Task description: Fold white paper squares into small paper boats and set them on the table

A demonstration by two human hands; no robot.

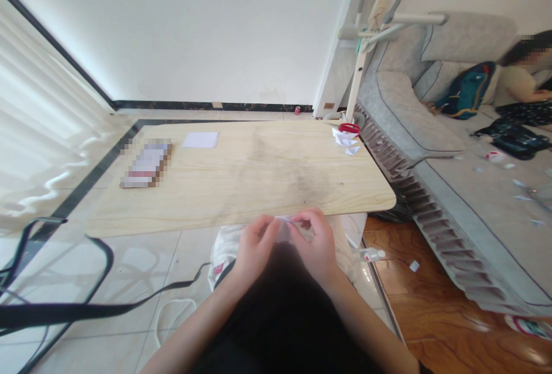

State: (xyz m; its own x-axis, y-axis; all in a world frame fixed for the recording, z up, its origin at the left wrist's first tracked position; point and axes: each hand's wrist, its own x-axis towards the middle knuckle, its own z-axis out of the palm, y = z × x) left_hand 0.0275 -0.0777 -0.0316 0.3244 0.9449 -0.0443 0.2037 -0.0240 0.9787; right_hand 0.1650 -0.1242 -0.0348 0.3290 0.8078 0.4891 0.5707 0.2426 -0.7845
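A small piece of white paper point(283, 219) is pinched between my two hands, close to my body at the table's near edge. My left hand point(257, 242) grips its left side with thumb and fingers. On the right side, my right hand point(315, 242) pinches it with bent fingers. Part of the paper is hidden behind the fingers. Several folded white paper shapes point(345, 139) lie at the table's far right corner, with red-handled scissors point(349, 128) touching them. A stack of white paper sheets point(200, 139) rests at the back left of the wooden table point(241, 184).
A blurred-out flat object point(147, 162) lies at the table's left. Right of the table stand exercise equipment point(357, 84) and a grey sofa point(431, 110), where a person point(520, 84) sits beside a teal backpack point(468, 92). A plastic bottle point(373, 254) lies on the floor.
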